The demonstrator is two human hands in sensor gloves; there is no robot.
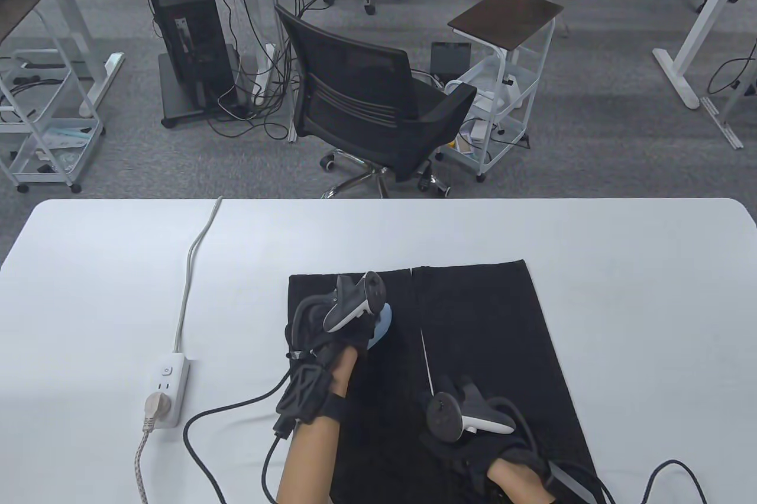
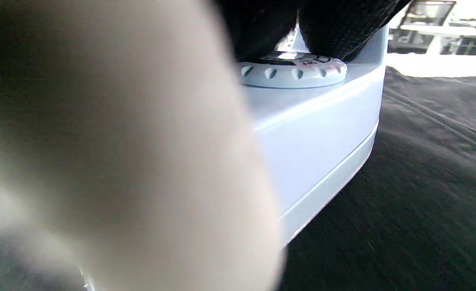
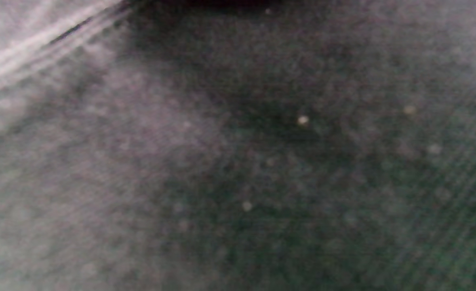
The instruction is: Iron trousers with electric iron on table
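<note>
Nearest the bottom edge of the table view, the right hand (image 1: 473, 439) is laid on the black fabric trousers (image 1: 491, 338), on the leg to the right of the middle gap; from the table view it cannot be told whether its fingers are flat or curled, and the right wrist view shows only blurred dark cloth close to the lens. It is judged that this hand serves to pin the cloth, and it is best kept pressing flat and well apart from the iron's path.

Further up the trousers, on the left leg, the pale blue plastic electric iron (image 1: 380, 325) rests sole-down on the fabric, with the left hand (image 1: 337, 332) closed around its handle. In the left wrist view, gloved fingers (image 2: 335, 28) are seen above the ribbed white temperature dial (image 2: 292, 72).

The step in hand is judged to be pressing the left leg. The stroke should be drawn slowly along the leg toward the hem, the sole kept flat, and no pause allowed in one spot, so that shine or scorching is avoided. The dark cord (image 1: 204, 427) trailing left of the trousers should be kept off the cloth.

Left of the trousers, a white power strip (image 1: 168, 388) lies on the white tabletop (image 1: 639, 267).
</note>
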